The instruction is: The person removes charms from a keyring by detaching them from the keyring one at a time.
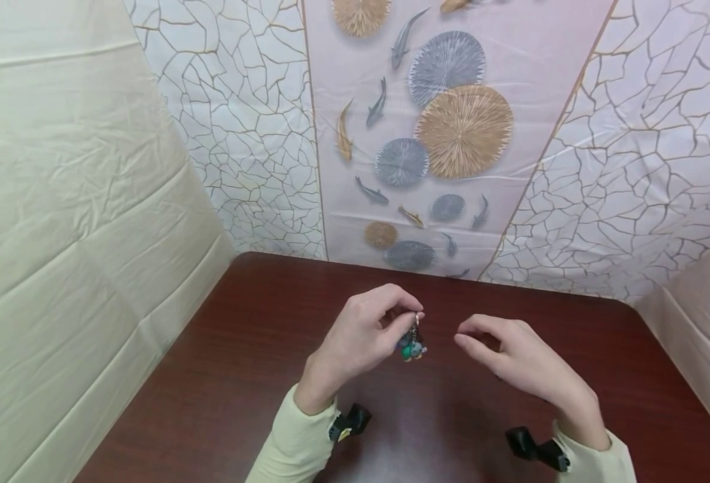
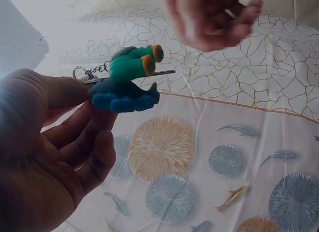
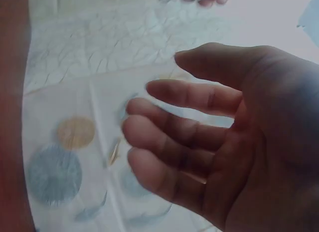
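Note:
My left hand (image 1: 364,332) pinches a keychain by its metal ring between thumb and forefinger, above the table. From the ring hangs a short chain with small rubbery charms (image 1: 412,350). In the left wrist view the keychain (image 2: 130,65) shows a green figure with orange feet and a dark blue, animal-like piece under it, with a thin metal piece between them. My right hand (image 1: 515,349) hovers to the right of the keychain, apart from it. Its fingers (image 3: 172,134) are loosely bent and hold nothing.
Below both hands lies a dark red-brown wooden table (image 1: 258,335). A patterned cloth (image 1: 258,134) with fish and round discs hangs behind it, and a plain cream cloth (image 1: 59,235) is on the left. Black wrist cameras (image 1: 350,422) sit at both sleeves.

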Tool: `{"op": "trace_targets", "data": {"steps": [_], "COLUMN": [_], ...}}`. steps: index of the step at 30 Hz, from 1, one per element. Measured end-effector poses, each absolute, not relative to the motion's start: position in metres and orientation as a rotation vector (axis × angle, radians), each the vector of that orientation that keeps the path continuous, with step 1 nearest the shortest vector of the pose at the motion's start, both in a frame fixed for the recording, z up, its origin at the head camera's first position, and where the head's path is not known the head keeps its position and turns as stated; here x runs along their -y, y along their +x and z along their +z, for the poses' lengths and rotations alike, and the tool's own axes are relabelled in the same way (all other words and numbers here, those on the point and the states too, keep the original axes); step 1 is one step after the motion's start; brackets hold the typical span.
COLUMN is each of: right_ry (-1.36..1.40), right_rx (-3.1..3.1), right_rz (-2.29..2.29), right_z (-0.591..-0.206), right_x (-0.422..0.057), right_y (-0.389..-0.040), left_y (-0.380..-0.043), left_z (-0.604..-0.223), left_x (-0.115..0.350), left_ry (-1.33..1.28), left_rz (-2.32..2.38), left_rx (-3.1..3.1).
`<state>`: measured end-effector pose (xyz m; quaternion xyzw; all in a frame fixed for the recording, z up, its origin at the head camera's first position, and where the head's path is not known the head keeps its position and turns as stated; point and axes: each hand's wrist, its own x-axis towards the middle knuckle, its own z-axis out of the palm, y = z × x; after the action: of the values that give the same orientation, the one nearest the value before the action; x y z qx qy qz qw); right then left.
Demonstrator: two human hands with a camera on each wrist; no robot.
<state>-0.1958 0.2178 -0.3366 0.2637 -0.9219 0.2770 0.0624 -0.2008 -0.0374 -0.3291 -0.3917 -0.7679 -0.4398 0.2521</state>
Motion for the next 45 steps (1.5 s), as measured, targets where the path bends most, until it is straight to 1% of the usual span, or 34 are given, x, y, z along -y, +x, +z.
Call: {"op": "trace_targets", "data": {"steps": [4, 14, 24, 36, 45], "right_ry": [0.851, 0.996, 1.088, 1.041, 0.964], "right_rx": [2.660, 2.432, 2.372, 2.353, 2.310], "right_rz": [0.822, 0.994, 1.137, 1.132, 1.227], "right_z": [-0.332, -0.331, -0.331, -0.332, -0.336], "right_x": [-0.209, -0.186, -0.168, -0.159, -0.157], "right_y": [-0.189, -0.179, -0.180, -0.181, -0.180], "left_y": [-0.201, -0.200, -0.199, -0.200, -0.202], "left_z": [-0.329, -0.330, -0.329, -0.329, -0.331], "left_x": [0.037, 0.036, 0.037, 0.038, 0.037], "left_ry": [-1.068, -1.062, -1.044, -1.041, -1.024], "left_rz": [-1.203, -1.206, -1.240, -1.242, -1.217], "left_rx": [2.084, 2.087, 2.078, 2.083, 2.114]}}
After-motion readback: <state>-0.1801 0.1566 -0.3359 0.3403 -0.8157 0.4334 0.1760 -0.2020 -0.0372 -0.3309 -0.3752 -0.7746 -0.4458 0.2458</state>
